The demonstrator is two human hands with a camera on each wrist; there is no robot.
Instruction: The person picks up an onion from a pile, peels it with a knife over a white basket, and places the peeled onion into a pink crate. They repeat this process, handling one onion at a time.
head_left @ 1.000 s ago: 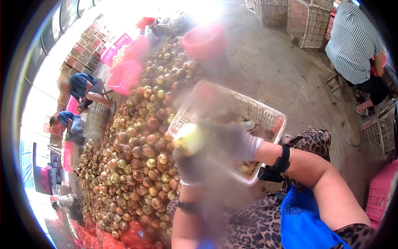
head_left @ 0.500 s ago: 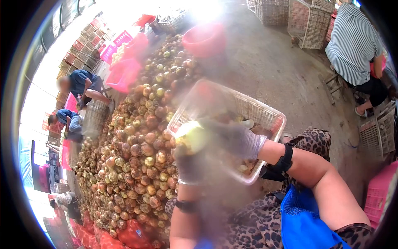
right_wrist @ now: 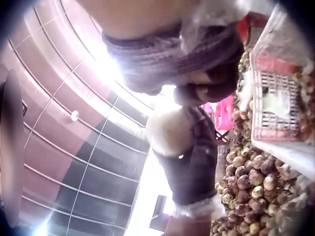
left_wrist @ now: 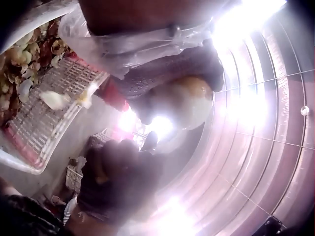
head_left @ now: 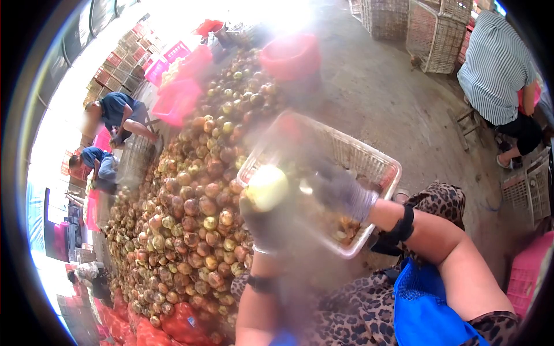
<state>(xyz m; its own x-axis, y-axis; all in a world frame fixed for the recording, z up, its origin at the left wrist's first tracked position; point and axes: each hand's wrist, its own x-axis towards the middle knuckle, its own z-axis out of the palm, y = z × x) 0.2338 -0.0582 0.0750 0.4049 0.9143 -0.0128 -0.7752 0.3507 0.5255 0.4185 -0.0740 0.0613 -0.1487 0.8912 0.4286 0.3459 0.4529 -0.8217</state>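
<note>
My gloved left hand [head_left: 262, 228] grips a pale, peeled onion [head_left: 268, 187] over the left end of a white plastic basket [head_left: 372, 155]. In the right wrist view the onion [right_wrist: 170, 132] looks smooth and whitish, with dark glove fingers around its side. My gloved right hand [head_left: 340, 187] is just right of it, fingers curled. A light strip shows in the right fist [right_wrist: 211, 86], and a narrow dark tip [left_wrist: 149, 141] sticks up from it in the left wrist view; it looks like a small knife, mostly hidden. Onion skins [left_wrist: 29, 59] lie inside the basket.
A big heap of unpeeled onions [head_left: 190, 213] spreads along the left. Red mesh sacks [head_left: 184, 326] lie at its near end, pink tubs [head_left: 291, 57] at its far end. Seated people [head_left: 121, 115] work at left; a person in stripes [head_left: 497, 69] sits at right. Crates stand behind.
The right hand has drawn back slightly from the onion, which shows more of its bare pale surface. The left hand still holds it over the basket. The head view has shifted slightly.
</note>
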